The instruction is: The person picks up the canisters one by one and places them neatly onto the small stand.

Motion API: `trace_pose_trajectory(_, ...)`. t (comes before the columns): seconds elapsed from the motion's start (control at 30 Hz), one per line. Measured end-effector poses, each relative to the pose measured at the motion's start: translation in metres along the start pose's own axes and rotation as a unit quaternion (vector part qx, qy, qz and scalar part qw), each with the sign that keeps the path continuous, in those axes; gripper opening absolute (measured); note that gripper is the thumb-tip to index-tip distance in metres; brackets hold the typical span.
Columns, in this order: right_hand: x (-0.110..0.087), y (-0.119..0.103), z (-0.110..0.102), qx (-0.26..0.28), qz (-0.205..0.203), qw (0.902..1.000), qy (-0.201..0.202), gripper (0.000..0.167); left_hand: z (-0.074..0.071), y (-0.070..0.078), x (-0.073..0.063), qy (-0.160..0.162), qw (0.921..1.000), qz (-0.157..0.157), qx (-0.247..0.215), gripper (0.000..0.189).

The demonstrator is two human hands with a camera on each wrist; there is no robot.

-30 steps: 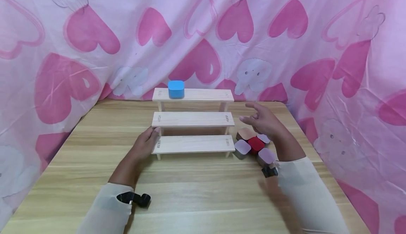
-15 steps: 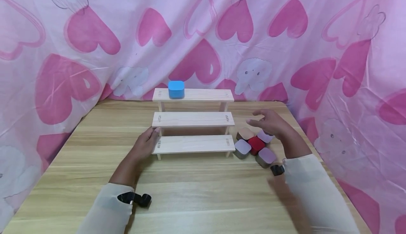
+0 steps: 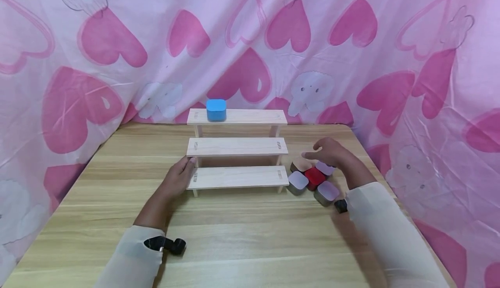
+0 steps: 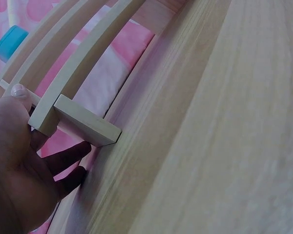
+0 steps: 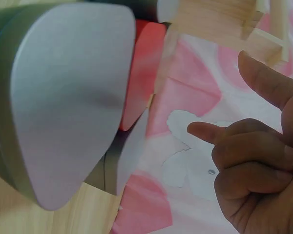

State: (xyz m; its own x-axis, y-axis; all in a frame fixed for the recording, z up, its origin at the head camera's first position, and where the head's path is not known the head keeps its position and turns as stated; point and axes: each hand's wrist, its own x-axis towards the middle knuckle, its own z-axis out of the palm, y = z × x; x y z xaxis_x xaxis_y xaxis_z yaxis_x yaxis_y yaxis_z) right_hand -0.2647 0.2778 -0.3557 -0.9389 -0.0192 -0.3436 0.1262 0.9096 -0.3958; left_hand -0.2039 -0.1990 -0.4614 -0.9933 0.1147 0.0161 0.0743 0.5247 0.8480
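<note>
My left hand (image 3: 177, 178) grips the left end of a three-tier wooden display stand (image 3: 238, 146). Its thumb lies over the side piece in the left wrist view, with fingers below near a leg. On the top tier, left of centre, sits a blue rounded tin (image 3: 216, 110). Over the cluster of small tins right of the stand hovers my right hand (image 3: 333, 154), thumb and index finger apart, other fingers curled, nothing between them. The cluster has a peach tin (image 3: 300, 165) at the back, a red tin (image 3: 314, 178) in the middle, and several lilac tins (image 3: 297, 181) around.
The wood-grain table (image 3: 242, 240) reaches to a pink heart-patterned cloth (image 3: 242, 27) hanging behind and at both sides. Close to the right wrist camera, a large lilac lid (image 5: 75, 97) fills much of that view.
My right hand has moved right and slightly down, away from the stand and over the tins, its fingers curling more. My left hand, the stand and the blue tin have stayed put.
</note>
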Motion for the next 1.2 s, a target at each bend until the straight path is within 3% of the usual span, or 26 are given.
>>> trace_pose_trajectory(0.23,0.020,0.001,0.009,-0.019,0.018,0.9996,-0.013,0.053,0.000,-0.002,0.000,0.001,1.0000,-0.002,-0.002,0.061)
trace_pose_trajectory(0.4,0.025,-0.003,0.015,-0.041,0.012,0.9986,-0.029,0.061,0.000,-0.001,0.001,0.004,1.0000,0.001,0.004,0.058)
trace_pose_trajectory(0.67,0.023,-0.012,0.022,-0.067,0.029,0.9965,-0.040,0.056,0.001,-0.002,0.000,-0.003,0.9999,-0.005,-0.014,0.063)
trace_pose_trajectory(1.2,0.018,-0.019,0.036,-0.079,0.020,0.9966,-0.007,0.049,0.001,-0.003,0.002,-0.001,1.0000,-0.004,0.003,0.061)
